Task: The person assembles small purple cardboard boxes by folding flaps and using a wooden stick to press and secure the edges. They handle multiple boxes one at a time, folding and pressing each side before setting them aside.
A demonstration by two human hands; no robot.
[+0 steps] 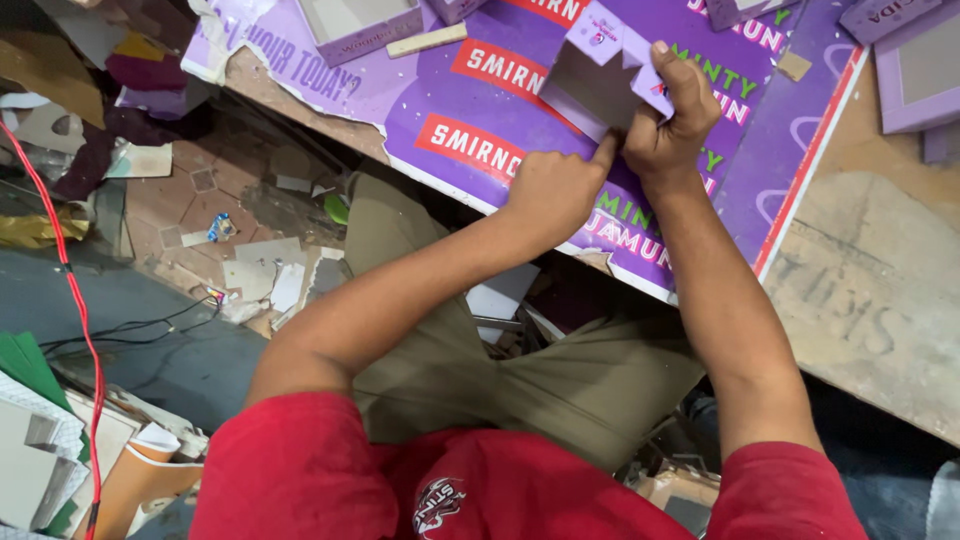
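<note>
the head view looks straight down on a person in a red shirt, seated with olive trousers showing between the arms. both forearms reach up toward twelve o'clock and meet over the near edge of a purple printed sheet (560,130) that covers the work table (880,300).

the right hand (672,125) is closed around a small purple box (600,75). its thumb lies up along the box's right edge, pointing to about one o'clock, and the other fingers are curled in tight underneath, so the hand is a near fist clamped on the lower right corner of the box. the box is tilted, its grey inner face turned toward the camera and its purple flaps at the top.

the left hand (550,190) sits just at seven o'clock from the right one, touching it. it is mostly folded, knuckles up, with the forefinger stretched out toward one o'clock so that its tip presses at the bottom edge of the box, right against the right hand. whether its thumb also touches the box is hard to tell, since it is tucked out of sight.

at eleven o'clock from the hands another purple open box (362,25) rests on the sheet. a pale wooden stick (427,40) lies just beside it. at the three o'clock edge a flat purple tray (920,70) lies on the table. far to nine o'clock, a red cable (75,300) runs down over a floor littered with card scraps.
</note>
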